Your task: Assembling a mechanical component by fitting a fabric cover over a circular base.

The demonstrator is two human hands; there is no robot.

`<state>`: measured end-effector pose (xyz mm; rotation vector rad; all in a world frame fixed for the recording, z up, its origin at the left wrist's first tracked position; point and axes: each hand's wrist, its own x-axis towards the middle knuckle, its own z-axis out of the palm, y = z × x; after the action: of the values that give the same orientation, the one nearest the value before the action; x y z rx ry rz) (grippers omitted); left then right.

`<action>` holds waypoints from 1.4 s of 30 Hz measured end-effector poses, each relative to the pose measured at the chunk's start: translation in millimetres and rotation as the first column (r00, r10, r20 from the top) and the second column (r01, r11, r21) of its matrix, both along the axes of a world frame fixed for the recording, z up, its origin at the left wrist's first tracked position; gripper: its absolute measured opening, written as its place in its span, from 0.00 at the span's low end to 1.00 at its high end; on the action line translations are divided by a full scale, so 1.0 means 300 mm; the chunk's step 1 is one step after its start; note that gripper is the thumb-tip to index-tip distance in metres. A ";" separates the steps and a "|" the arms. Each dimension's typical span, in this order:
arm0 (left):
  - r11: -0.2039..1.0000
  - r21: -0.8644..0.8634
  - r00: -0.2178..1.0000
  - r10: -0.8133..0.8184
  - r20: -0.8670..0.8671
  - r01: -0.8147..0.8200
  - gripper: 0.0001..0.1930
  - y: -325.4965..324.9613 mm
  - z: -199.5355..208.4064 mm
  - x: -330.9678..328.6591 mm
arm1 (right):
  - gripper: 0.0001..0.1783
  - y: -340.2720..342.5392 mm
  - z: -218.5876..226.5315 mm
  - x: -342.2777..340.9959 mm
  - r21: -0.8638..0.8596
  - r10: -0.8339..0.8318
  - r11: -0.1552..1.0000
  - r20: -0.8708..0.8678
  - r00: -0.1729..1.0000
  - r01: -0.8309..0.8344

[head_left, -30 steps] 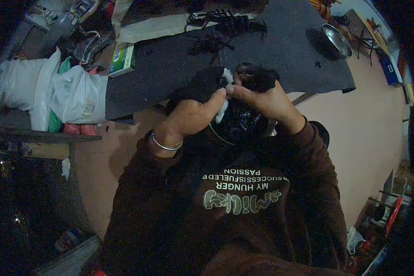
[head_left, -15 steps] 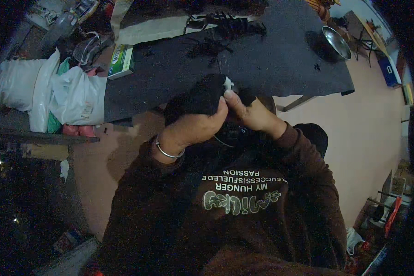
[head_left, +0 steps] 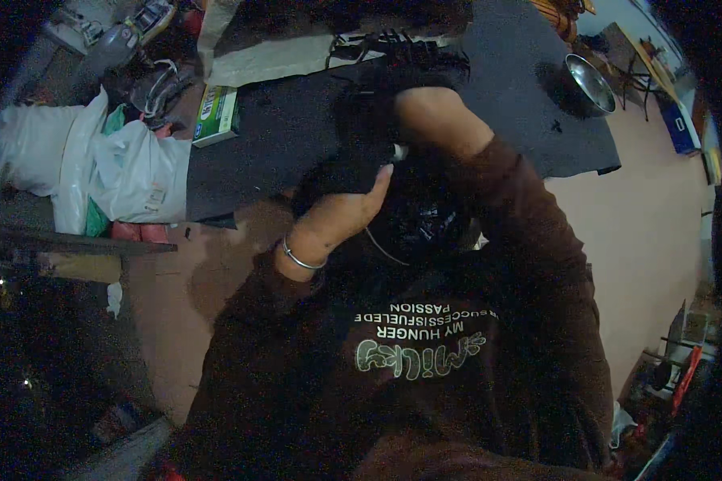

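Observation:
My left hand [head_left: 337,218], a metal bangle at its wrist, is closed with the thumb up against a dark piece [head_left: 337,172]. Its kind does not show. A small white bit [head_left: 399,150] sticks out just above the thumb tip. Farther out, over the table, my right hand [head_left: 437,108] reaches toward a bundle of black strands or strips [head_left: 409,52]. Its fingers are lost in the dark, so their grip cannot be made out. Below both hands lies a shiny black surface [head_left: 429,224], perhaps plastic.
Dark grey cloth covers the table [head_left: 521,96], with a pale sheet [head_left: 269,60] at the back. A green and white box [head_left: 216,116] and white plastic bags [head_left: 136,172] sit left. A metal bowl [head_left: 590,84] stands near the right edge.
My right hand has left the white bit by my left thumb and moved forward to the black strands. My left hand stays nearly in place, still holding the dark piece.

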<state>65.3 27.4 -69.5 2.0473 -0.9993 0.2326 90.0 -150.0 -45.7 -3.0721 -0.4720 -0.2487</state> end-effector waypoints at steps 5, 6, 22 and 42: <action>0.999 -0.003 0.998 0.052 0.024 -0.052 0.10 0.032 0.017 0.025 | 0.08 -0.015 0.033 -0.004 0.112 -0.106 0.987 -0.076 0.991 0.114; 0.998 -0.020 0.998 0.065 -0.009 -0.066 0.10 0.027 0.028 0.024 | 0.09 -0.048 0.007 -0.025 0.164 -0.200 0.966 -0.025 0.980 0.201; 0.983 0.184 0.892 -0.060 0.448 -0.026 0.23 -0.053 0.028 0.049 | 0.09 -0.045 -0.100 -0.217 0.406 -0.239 0.894 0.071 0.969 0.191; 0.967 0.099 0.947 -0.249 0.200 0.234 0.16 0.015 0.156 -0.108 | 0.13 0.095 0.068 -0.420 0.888 -0.079 0.456 -0.031 0.996 0.064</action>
<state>33.0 32.0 -22.6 1.9712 -1.3984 0.2916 -36.0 -121.5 -25.4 -2.0167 -0.1116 -0.3705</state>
